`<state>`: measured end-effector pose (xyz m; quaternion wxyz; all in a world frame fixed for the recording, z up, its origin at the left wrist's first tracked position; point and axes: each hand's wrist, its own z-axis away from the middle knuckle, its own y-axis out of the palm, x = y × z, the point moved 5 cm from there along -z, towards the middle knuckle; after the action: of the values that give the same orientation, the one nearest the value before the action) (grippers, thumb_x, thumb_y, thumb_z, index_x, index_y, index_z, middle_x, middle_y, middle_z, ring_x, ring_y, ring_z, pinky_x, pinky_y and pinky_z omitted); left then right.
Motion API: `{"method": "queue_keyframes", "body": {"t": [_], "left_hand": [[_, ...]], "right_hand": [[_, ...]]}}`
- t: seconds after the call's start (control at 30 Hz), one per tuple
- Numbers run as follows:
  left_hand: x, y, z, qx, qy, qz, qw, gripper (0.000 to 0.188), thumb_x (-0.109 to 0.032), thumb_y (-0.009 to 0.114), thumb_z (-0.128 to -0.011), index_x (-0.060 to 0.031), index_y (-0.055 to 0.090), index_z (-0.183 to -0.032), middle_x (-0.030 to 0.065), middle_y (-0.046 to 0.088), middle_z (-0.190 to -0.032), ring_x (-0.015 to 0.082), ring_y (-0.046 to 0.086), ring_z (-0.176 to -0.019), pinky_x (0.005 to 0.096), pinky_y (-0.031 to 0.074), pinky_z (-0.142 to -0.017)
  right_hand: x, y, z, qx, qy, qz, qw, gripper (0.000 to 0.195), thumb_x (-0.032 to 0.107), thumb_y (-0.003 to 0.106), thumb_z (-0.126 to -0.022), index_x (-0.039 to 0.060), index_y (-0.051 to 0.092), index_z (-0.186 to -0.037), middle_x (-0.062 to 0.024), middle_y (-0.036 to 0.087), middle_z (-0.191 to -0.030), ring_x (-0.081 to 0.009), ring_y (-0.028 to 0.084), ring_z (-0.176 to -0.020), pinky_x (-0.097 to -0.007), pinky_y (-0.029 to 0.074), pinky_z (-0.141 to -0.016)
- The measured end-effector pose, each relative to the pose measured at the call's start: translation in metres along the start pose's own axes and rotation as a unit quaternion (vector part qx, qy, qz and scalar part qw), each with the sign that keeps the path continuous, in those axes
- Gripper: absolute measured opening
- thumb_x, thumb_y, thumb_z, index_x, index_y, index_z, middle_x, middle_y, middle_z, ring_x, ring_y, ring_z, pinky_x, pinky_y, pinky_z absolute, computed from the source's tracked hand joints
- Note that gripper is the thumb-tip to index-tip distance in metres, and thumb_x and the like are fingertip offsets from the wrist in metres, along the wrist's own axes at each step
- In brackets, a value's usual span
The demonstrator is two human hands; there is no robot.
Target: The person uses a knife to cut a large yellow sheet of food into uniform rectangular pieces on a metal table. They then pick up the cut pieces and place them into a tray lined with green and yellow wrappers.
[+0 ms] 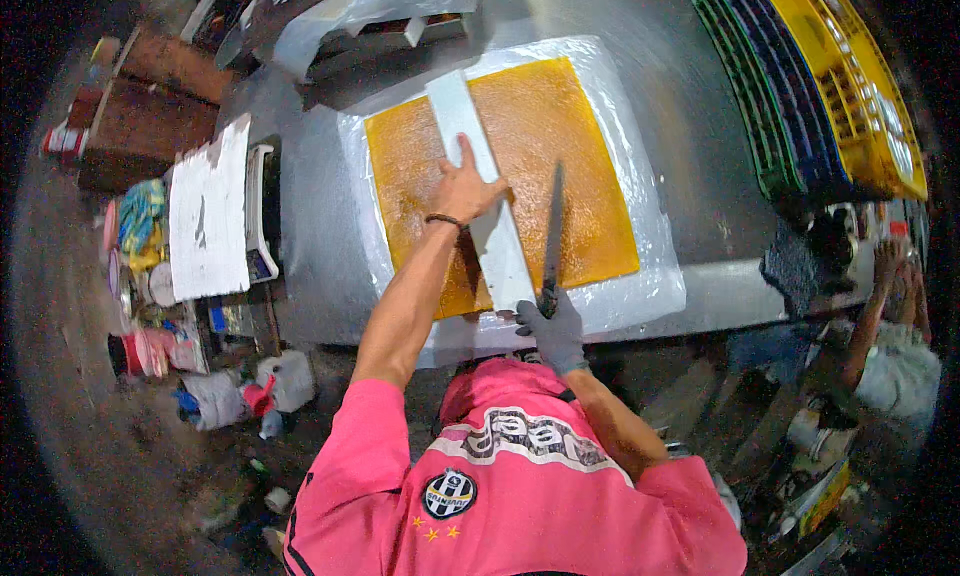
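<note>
A square amber-orange slab [592, 201] with a glossy, textured surface lies on clear plastic sheeting [652, 261] on a metal table. Slantwise across it rests a long, flat white straightedge [506, 257]. My bare left hand [466, 186], a dark bracelet at its wrist, is spread over the middle of the straightedge and holds it down against the slab. In a grey glove, my right hand [553, 328] grips the dark handle of a long knife [555, 231] at the slab's near edge. The blade points away from me, over the slab to the right of the straightedge. My right fingertips are by its near end.
Stacked plastic crates [810, 88], yellow, blue and green, rise at the far right. A white sheet [210, 216] covers a device, perhaps a scale, at the left. Plastic film [375, 13] drapes over a form at the back. Another person's hands [892, 264] show at the right edge.
</note>
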<state>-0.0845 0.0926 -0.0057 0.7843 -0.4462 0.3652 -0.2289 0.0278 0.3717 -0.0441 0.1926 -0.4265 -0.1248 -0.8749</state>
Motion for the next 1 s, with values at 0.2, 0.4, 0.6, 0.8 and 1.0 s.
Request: {"method": "queue_keyframes", "body": {"t": [0.2,0.4,0.6,0.8,1.0], "left_hand": [[-0.052,0.018,0.007,-0.045,0.023,0.03,0.998,0.118,-0.051,0.078,-0.081,-0.007,0.011,-0.166,0.0469,0.039,-0.136,0.054,0.068,-0.104,0.0532,0.061,-0.083],[-0.054,0.018,0.004,-0.043,0.021,0.046,0.998,0.115,-0.049,0.078,-0.082,-0.0028,0.015,-0.165,0.0401,0.044,-0.131,0.049,0.067,-0.104,0.0505,0.062,-0.081],[-0.049,0.02,0.0,-0.029,0.018,0.065,0.997,0.114,-0.048,0.078,-0.081,-0.0037,0.015,-0.165,0.0401,0.044,-0.134,0.0498,0.066,-0.109,0.0512,0.062,-0.083],[-0.048,0.02,-0.002,-0.044,0.025,0.075,0.996,0.113,-0.05,0.078,-0.081,-0.0029,0.018,-0.164,0.0401,0.044,-0.135,0.0489,0.064,-0.114,0.0493,0.062,-0.083],[-0.047,0.029,-0.009,-0.047,0.01,0.062,0.997,0.113,-0.05,0.08,-0.081,-0.0034,0.019,-0.164,0.0387,0.046,-0.137,0.0482,0.06,-0.121,0.0497,0.062,-0.086]], "right_hand": [[-0.001,-0.035,-0.013,-0.06,-0.026,-0.005,0.998,0.026,0.01,0.074,-0.091,0.0012,0.053,-0.103,-0.0099,0.067,-0.087,-0.0195,0.07,-0.068,-0.0347,0.062,-0.058],[0.012,-0.036,-0.014,-0.074,-0.032,-0.006,0.997,0.025,0.009,0.072,-0.093,0.0014,0.049,-0.102,-0.0114,0.065,-0.087,-0.0212,0.07,-0.067,-0.0366,0.062,-0.06],[0.024,-0.032,-0.007,-0.082,-0.033,0.075,0.993,0.023,0.008,0.072,-0.093,0.0049,0.049,-0.097,-0.0049,0.058,-0.08,-0.02,0.069,-0.066,-0.0361,0.058,-0.057],[0.023,-0.026,-0.008,-0.087,-0.039,0.017,0.995,0.021,0.007,0.071,-0.091,0.0033,0.05,-0.096,-0.0104,0.066,-0.08,-0.0208,0.067,-0.062,-0.0355,0.057,-0.059],[0.019,-0.029,-0.01,-0.092,-0.034,0.044,0.994,0.021,0.005,0.071,-0.09,0.0054,0.05,-0.095,-0.0073,0.061,-0.079,-0.0208,0.066,-0.063,-0.0367,0.058,-0.059]]}}
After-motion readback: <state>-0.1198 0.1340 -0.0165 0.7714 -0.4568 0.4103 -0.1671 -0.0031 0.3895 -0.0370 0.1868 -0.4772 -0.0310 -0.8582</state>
